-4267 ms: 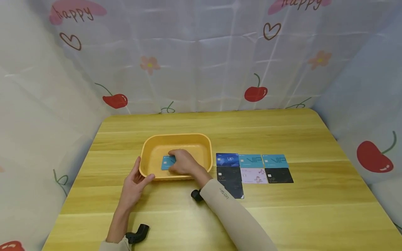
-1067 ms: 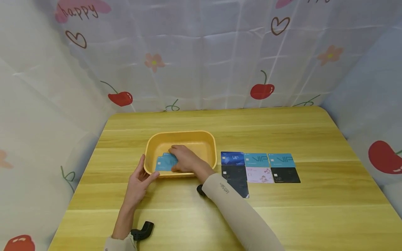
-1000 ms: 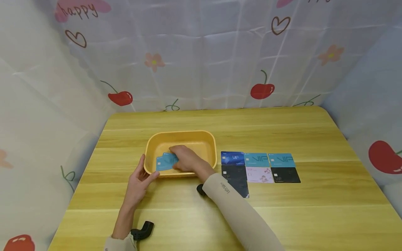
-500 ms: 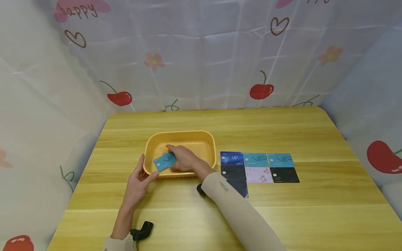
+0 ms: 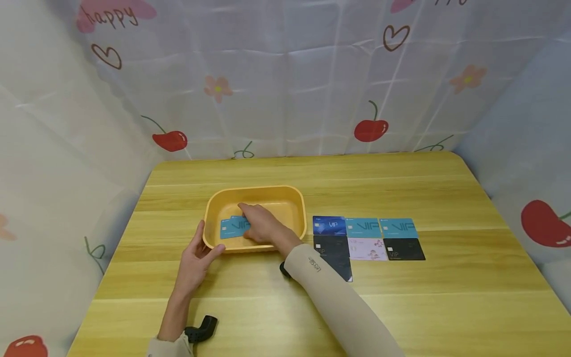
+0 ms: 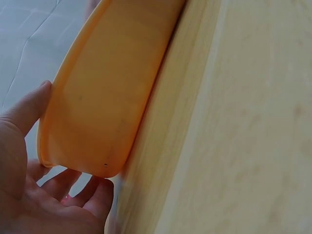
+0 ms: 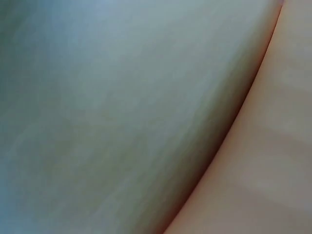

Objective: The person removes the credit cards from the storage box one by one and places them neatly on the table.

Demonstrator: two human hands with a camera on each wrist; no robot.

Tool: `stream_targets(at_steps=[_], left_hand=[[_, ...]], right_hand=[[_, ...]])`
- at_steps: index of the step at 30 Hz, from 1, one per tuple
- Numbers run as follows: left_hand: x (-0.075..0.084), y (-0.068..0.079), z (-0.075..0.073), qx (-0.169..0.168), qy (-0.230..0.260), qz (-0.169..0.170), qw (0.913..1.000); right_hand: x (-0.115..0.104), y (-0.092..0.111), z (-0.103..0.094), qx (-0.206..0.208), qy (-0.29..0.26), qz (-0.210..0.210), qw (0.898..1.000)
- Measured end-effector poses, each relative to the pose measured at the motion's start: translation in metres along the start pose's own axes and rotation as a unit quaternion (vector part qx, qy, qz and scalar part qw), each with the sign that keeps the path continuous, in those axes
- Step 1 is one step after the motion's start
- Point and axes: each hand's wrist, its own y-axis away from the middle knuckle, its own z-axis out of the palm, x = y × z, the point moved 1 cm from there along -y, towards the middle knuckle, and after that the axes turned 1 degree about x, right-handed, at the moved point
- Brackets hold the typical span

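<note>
A yellow plastic tray [image 5: 256, 190] stands on the wooden table. My left hand [image 5: 194, 263] grips its near left corner. In the left wrist view the thumb [image 6: 32, 108] lies at the rim of the tray [image 6: 107, 87], and the fingers [image 6: 100, 197] bend against its end wall. Inside the tray, my right hand [image 5: 264, 225] pinches a light blue VIP card [image 5: 232, 228] by its right part. A second blue card's edge shows behind it. My fingers hide the cards' right ends. The right wrist view is blurred and shows no fingers.
Right of the tray lie several cards in rows: a dark blue one [image 5: 329, 225], two light blue ones [image 5: 362, 227], a pink one [image 5: 367, 249] and black ones [image 5: 404, 249]. My right forearm partly covers the lowest black card [image 5: 341, 265]. A printed curtain hangs behind the table [image 5: 401, 312].
One blue card showed in the tray at first, then two overlapping. The front card tilted half a second ago and is level again now. The left hand keeps its hold on the tray.
</note>
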Motion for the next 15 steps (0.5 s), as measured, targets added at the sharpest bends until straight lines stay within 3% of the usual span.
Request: stream_targets(at_steps=[6,15], left_hand=[[-0.0010,0.0006,0.0000,-0.003,-0.002,0.001,1.0000],[-0.0006,0.0005,-0.0007,-0.007,0.001,0.009,0.9999]], right_hand=[[-0.0002,0.0005,-0.0007,0.006,0.016,-0.005,1.000],[0.0026,0.0006,-0.0030,0.035,-0.034,0.005,0.999]])
